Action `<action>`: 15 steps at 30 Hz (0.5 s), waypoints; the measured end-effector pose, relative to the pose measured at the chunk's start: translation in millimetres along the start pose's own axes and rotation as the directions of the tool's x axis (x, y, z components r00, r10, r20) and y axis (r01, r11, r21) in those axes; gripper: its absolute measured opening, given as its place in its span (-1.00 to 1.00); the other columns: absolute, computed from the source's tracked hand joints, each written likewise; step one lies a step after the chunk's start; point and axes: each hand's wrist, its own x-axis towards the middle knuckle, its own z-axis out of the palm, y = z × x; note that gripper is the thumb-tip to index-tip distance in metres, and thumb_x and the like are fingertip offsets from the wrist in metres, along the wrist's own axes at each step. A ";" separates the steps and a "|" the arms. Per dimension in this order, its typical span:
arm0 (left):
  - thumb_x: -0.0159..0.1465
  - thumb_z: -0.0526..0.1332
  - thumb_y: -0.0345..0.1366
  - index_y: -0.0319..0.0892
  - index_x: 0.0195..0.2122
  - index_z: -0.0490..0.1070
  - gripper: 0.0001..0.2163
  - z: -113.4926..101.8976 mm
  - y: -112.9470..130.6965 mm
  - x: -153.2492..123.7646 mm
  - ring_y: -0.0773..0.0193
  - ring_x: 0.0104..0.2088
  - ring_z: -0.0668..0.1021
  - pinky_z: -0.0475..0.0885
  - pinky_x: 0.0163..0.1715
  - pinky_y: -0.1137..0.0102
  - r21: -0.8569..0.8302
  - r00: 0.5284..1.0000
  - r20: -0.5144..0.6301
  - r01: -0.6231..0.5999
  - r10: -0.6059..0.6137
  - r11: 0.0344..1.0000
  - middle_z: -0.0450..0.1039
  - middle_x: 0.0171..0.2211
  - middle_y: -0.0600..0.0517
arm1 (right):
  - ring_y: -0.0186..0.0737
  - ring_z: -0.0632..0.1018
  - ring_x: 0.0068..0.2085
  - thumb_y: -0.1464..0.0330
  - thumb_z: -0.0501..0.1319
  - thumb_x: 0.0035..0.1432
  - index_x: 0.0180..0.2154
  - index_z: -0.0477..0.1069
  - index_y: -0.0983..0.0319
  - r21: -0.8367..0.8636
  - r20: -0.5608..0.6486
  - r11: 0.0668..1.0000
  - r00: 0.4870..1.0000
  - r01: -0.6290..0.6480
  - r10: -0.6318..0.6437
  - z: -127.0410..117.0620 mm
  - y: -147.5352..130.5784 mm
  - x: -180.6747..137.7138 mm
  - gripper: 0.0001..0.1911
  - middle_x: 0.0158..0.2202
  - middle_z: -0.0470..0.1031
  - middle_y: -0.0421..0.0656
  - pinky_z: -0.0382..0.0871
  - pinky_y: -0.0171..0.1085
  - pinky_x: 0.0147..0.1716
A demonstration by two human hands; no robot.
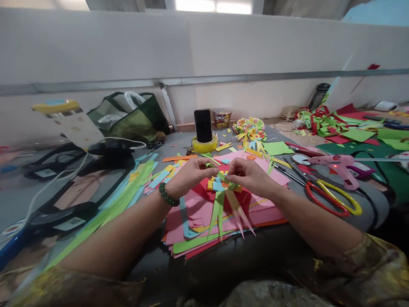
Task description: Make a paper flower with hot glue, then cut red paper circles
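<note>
A paper rosette (219, 186) of yellow, blue and green loops lies on a red piece of paper, with green and pale pink pointed tails (235, 204) hanging toward me. Above its left edge my left hand (200, 172) is closed in a pinch on a short green paper strip (209, 165). My right hand (247, 172) pinches at the rosette's upper right; the fingers hide what is between them. Beneath everything is a stack of coloured paper sheets (194, 213), mostly pink on top.
Scissors (332, 198) and a pink hot glue gun (340, 164) lie at the right. Long green paper strips (128, 194) spread on the left. A phone (203, 125) stands in a yellow tape roll (204, 146) behind my hands, near finished-looking paper rosettes (251, 128).
</note>
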 end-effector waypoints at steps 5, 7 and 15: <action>0.07 0.32 -0.27 -0.22 -0.50 0.47 -0.87 1.0 -6.6 5.4 0.39 -0.47 0.40 0.31 -0.42 0.45 0.014 0.999 -0.005 0.040 -0.039 0.999 0.42 -0.53 0.11 | -0.37 0.38 -0.49 0.39 0.24 0.01 -0.44 0.33 0.22 -0.161 0.007 0.986 0.999 0.033 -0.032 2.2 7.5 2.7 -0.92 -0.52 0.39 -0.29 0.26 -0.34 -0.47; 0.06 0.32 -0.29 -0.22 -0.53 0.46 -0.88 3.7 -8.3 6.7 0.41 -0.51 0.38 0.29 -0.47 0.48 0.014 0.998 -0.018 0.059 -0.059 0.998 0.40 -0.56 0.13 | -0.36 0.40 -0.46 0.43 0.22 0.04 -0.42 0.39 0.23 -0.283 -0.023 0.955 0.995 0.089 -0.099 0.2 10.7 2.8 -0.98 -0.49 0.44 -0.26 0.26 -0.34 -0.45; 0.08 0.28 -0.32 -0.20 -0.57 0.43 -0.87 15.8 -14.3 9.5 0.46 -0.65 0.28 0.21 -0.63 0.52 0.036 0.982 -0.062 0.182 -0.180 0.983 0.29 -0.70 0.18 | -0.31 0.42 -0.40 0.53 0.22 0.01 -0.41 0.61 0.20 -0.542 0.008 0.788 0.939 0.292 -0.343 -5.1 18.7 -0.9 -0.80 -0.46 0.41 -0.20 0.24 -0.32 -0.38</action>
